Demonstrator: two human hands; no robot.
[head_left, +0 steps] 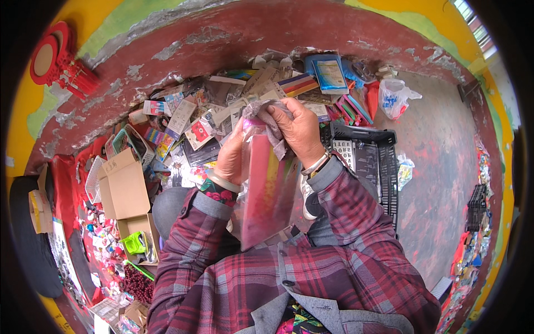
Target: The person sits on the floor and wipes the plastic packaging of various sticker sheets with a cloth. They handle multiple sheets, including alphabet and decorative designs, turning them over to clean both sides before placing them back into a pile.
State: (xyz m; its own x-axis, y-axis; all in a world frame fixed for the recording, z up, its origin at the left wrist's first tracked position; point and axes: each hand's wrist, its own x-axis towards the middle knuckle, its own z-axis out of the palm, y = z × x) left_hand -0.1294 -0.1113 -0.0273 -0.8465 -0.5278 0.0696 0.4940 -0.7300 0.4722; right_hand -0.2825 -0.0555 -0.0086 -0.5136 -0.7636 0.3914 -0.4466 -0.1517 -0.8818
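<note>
My left hand (pixel 229 158) is closed on the upper left edge of a flat, clear plastic packet (pixel 261 206) with pink and yellow strips inside. The packet hangs down in front of my chest, tilted a little. At its top a grey cloth (pixel 272 125) is draped over the edge. My right hand (pixel 302 132) pinches this cloth between thumb and fingers, close against the packet. Part of the left fingers is hidden behind the packet. A purple-pink patch shows at the packet's top, beside the cloth.
Packaged stationery and cards (pixel 200 131) lie heaped along the red wall. A black plastic crate (pixel 389 167) stands to the right, a white plastic bag (pixel 396 99) beyond it. On the left are an open cardboard box (pixel 127 183), a green-lined basket (pixel 130 139) and scattered small items.
</note>
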